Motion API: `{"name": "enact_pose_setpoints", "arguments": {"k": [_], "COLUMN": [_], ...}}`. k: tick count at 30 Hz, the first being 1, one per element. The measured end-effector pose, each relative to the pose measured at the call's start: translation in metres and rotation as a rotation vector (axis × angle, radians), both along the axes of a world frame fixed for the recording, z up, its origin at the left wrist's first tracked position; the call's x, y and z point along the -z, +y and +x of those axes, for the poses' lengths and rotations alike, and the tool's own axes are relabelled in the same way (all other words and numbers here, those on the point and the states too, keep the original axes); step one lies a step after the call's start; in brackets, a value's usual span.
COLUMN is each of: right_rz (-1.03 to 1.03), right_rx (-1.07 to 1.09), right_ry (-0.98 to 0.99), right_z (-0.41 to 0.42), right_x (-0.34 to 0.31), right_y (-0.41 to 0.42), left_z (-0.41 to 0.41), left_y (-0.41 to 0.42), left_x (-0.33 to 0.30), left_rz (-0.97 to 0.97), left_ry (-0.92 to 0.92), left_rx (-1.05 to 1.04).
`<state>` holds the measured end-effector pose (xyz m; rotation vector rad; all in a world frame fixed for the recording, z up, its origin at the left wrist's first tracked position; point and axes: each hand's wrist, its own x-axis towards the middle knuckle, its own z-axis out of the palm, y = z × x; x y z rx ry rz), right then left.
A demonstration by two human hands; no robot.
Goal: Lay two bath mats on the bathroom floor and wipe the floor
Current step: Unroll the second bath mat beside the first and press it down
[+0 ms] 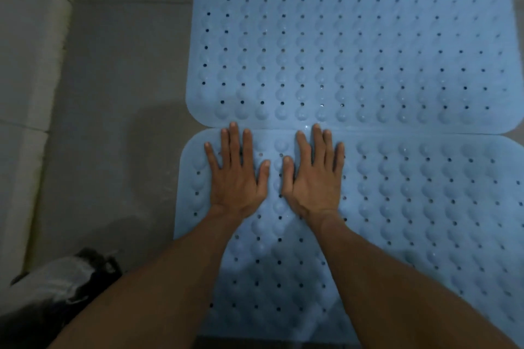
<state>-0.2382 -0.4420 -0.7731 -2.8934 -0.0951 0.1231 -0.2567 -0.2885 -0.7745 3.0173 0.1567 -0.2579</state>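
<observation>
Two light blue rubber bath mats with bumps and small holes lie flat on the grey floor. The far mat (354, 45) fills the upper right; the near mat (425, 221) lies just below it, their long edges meeting. My left hand (236, 176) and my right hand (313, 176) rest palm down, fingers spread, side by side on the near mat's top left part. Their fingertips reach the seam between the mats. Neither hand holds anything.
Grey tiled floor (122, 93) stretches to the left of the mats. A pale raised ledge or wall base (28, 65) runs along the left edge. A dark and grey bundle (56, 286), perhaps cloth, lies at the bottom left beside my left forearm.
</observation>
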Motion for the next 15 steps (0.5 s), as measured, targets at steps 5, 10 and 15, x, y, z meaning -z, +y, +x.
{"name": "enact_pose_setpoints", "arguments": {"k": [5,10,15], "right_rz": [0.034,0.181,0.387], "right_rx": [0.005,-0.017,-0.095], "right_ry": [-0.020,0.021,0.028], "right_z": [-0.003,-0.002,-0.009], "right_x": [0.001,-0.002,-0.018], "right_y": [-0.001,-0.010,-0.056], "left_z": [-0.004,-0.004,-0.010], "left_y": [0.000,0.000,-0.019], "left_x": [0.006,0.010,0.005], "left_rz": [-0.018,-0.001,0.017], "left_ry": [-0.028,-0.047,-0.118], "left_rx": [-0.011,-0.012,-0.016]}}
